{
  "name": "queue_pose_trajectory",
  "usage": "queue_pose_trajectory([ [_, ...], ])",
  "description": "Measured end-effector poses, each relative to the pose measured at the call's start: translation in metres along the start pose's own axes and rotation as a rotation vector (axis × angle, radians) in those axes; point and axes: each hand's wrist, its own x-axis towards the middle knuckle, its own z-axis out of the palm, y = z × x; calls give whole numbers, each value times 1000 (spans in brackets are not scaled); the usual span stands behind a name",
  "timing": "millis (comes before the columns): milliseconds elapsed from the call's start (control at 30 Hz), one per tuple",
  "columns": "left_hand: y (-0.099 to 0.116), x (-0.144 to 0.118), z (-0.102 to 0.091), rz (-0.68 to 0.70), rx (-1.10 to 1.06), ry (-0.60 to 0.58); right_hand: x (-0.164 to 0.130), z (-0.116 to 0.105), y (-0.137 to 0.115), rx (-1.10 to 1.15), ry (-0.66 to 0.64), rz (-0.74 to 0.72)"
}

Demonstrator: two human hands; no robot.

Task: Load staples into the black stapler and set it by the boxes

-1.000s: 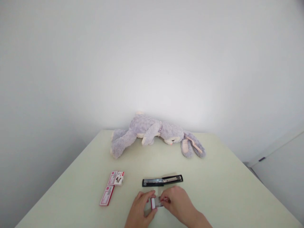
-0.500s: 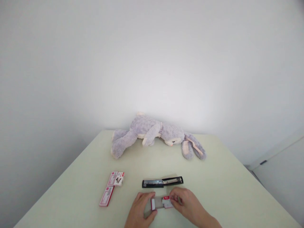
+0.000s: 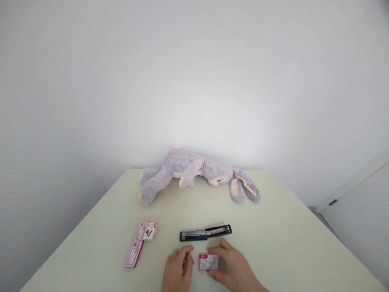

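A small red-and-white staple box [image 3: 208, 263] lies near the front of the table with its printed face up and both ends shut. My right hand [image 3: 232, 263] grips it from the right, thumb on the near side and fingers on the far side. Just left of the box, my left hand [image 3: 178, 269] rests apart from it, holding nothing, with its fingers loosely bent. Beyond both hands lies a black stapler [image 3: 206, 233], spread wide so that its metal staple channel shows.
To the left, two flat pink-and-white boxes [image 3: 133, 254] lie end to end, beside a small white box [image 3: 150, 231] with a stapler picture. A lilac plush rabbit [image 3: 182, 164] lies along the table's back edge by the wall.
The staple box was pulled apart between both hands, its clear section showing; now it is closed together. My left hand has let go and drawn in its fingers. The view has shifted slightly.
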Motion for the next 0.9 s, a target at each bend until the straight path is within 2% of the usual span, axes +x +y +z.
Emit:
queue_pose_trajectory([
  [67, -10, 13, -10, -20, 41, 71, 3, 4, -4, -42, 15, -2],
  [133, -17, 29, -19, -26, 73, 74, 6, 9, -8, -45, 3, -27],
  [233, -18, 50, -28, 8, 78, -52, 13, 17, -14, -55, -30, -90],
  [300, -13, 54, -30, 42, 61, -128, 17, 20, -16, -84, -44, -114],
  [500, 4, 27, -19, 39, 32, -194, 28, 15, -19, -107, 21, -120],
  [600, 7, 17, -15, 26, 25, -199, 33, 12, -20, -129, -1, -139],
  [733, 8, 16, -15, 25, 18, -206, 38, 11, -21, -136, -49, -174],
  [900, 6, 16, -16, 34, 19, -206, 37, 14, -18, -128, -46, -200],
])
